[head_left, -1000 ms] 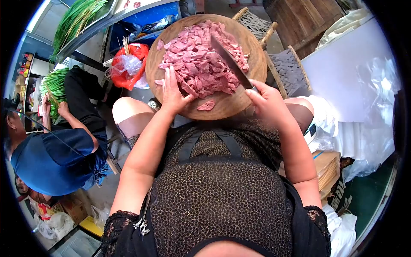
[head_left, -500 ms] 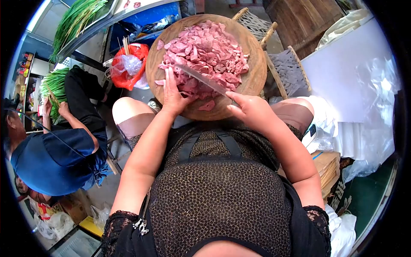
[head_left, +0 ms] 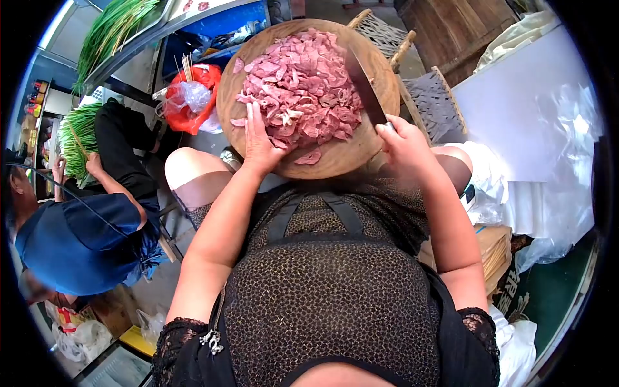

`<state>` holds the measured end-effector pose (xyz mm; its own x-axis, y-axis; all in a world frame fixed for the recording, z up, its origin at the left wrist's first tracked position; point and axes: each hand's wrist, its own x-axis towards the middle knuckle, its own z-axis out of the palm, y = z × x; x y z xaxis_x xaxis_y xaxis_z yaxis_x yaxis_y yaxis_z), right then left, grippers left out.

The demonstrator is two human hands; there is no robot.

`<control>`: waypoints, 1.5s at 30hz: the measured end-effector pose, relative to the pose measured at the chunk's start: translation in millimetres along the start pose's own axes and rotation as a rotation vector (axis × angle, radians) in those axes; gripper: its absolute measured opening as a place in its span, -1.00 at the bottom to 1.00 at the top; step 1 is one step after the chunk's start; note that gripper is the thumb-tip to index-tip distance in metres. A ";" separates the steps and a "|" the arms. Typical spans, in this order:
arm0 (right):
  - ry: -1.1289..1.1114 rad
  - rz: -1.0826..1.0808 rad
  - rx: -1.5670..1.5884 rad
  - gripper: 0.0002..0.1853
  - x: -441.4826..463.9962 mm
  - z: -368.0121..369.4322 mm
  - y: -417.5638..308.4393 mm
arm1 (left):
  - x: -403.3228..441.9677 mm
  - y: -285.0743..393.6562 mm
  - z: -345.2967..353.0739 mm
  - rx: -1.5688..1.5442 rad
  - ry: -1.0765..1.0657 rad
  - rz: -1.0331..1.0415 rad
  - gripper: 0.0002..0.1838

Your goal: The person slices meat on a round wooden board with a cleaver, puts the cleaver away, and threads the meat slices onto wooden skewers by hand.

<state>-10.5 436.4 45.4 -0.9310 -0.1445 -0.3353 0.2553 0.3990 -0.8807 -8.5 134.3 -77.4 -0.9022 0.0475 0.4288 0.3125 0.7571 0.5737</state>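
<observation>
A heap of sliced raw meat (head_left: 303, 84) covers much of a round wooden chopping board (head_left: 383, 84) in front of my knees. My right hand (head_left: 404, 143) is closed round the handle of a cleaver (head_left: 365, 87). The blade slants up and left along the heap's right edge. At the lower left of the heap, my left hand (head_left: 261, 143) rests with fingers stretched out against the slices. One loose slice (head_left: 308, 157) lies near the board's front edge.
A person in blue (head_left: 84, 238) sits at my left, hands at green stalks (head_left: 80, 138). A red plastic bag (head_left: 193, 97) with skewers stands left of the board. Woven stools (head_left: 435, 106) are at the right, beside a white panel (head_left: 509, 116).
My right hand and the cleaver have moved right, from over the meat to the heap's right side. My left hand has stayed nearly still. The heap's right edge is tighter.
</observation>
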 end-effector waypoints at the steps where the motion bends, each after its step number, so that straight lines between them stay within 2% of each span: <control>1: -0.048 0.069 0.099 -0.64 4.1 3.2 -2.4 | 0.3 0.5 0.2 -0.002 -0.001 0.001 0.30; 2: -0.095 0.138 0.198 -0.65 5.8 7.4 -4.3 | 0.5 1.4 0.3 -0.022 0.002 -0.010 0.32; 8: -0.248 0.031 -0.067 -0.66 1.6 34.2 -16.1 | 1.4 -0.5 2.9 -0.013 -0.005 -0.027 0.35; 9: -0.229 -0.106 -0.169 -0.65 1.0 35.4 -15.8 | 1.8 0.3 2.5 -0.018 -0.001 -0.025 0.35; 12: -0.193 -0.218 -0.300 -0.62 -8.7 38.5 -18.6 | 1.9 2.3 0.9 -0.001 -0.002 -0.031 0.36; 14: -0.224 -0.419 -0.415 -0.62 -14.1 40.1 -17.3 | 2.3 4.6 2.0 0.017 -0.009 -0.035 0.37; 15: -0.250 -0.440 -0.416 -0.61 -18.2 40.7 -23.3 | 2.6 5.2 2.0 -0.058 -0.028 -0.086 0.39; 16: -0.249 -0.441 -0.416 -0.61 -22.8 39.6 -27.5 | 2.8 5.7 1.6 -0.131 -0.045 -0.138 0.40; 21: -0.265 -0.419 -0.380 -0.59 -32.5 35.6 -31.3 | 5.0 8.7 -1.9 -0.122 -0.068 -0.146 0.39; 22: -0.258 -0.394 -0.361 -0.58 -33.4 32.6 -31.9 | 2.1 4.1 0.7 -0.067 -0.020 -0.076 0.38; 23: -0.252 -0.336 -0.348 -0.57 -32.5 29.1 -33.3 | 0.0 0.4 2.5 -0.012 0.027 -0.006 0.37; 27: -0.069 -0.211 -0.345 -0.55 -11.6 19.3 -25.3 | 2.0 -0.1 0.2 -0.001 -0.016 -0.035 0.37; 30: -0.063 0.005 -0.187 -0.57 18.7 11.4 -21.5 | 1.1 -2.8 2.4 -0.055 -0.012 -0.011 0.38; 33: -0.090 0.015 -0.092 -0.56 33.0 13.0 -15.9 | 1.1 -3.7 2.4 -0.041 0.002 -0.002 0.38; 36: -0.233 -0.043 -0.191 -0.59 27.9 22.8 -26.0 | 1.4 0.7 -0.1 -0.078 -0.022 -0.019 0.37; 39: -0.247 -0.157 -0.336 -0.62 20.6 21.1 -29.4 | -0.6 -3.5 5.1 -0.059 -0.027 -0.083 0.37; 41: -0.204 -0.443 -0.470 -0.60 20.3 21.3 -16.4 | -0.8 -3.0 5.7 -0.021 -0.006 -0.044 0.36; 44: -0.253 -0.490 -0.514 -0.58 3.1 19.2 -23.6 | -1.5 -1.3 4.2 -0.022 -0.059 -0.141 0.35; 45: -0.268 -0.472 -0.599 -0.57 -3.4 18.1 -29.4 | 2.4 -1.3 2.8 -0.131 -0.121 -0.187 0.35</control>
<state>-10.1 408.8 66.4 -0.7919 -0.6008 -0.1089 -0.4029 0.6481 -0.6462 -11.9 135.2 -79.0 -0.9744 -0.0025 0.2246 0.1652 0.6697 0.7241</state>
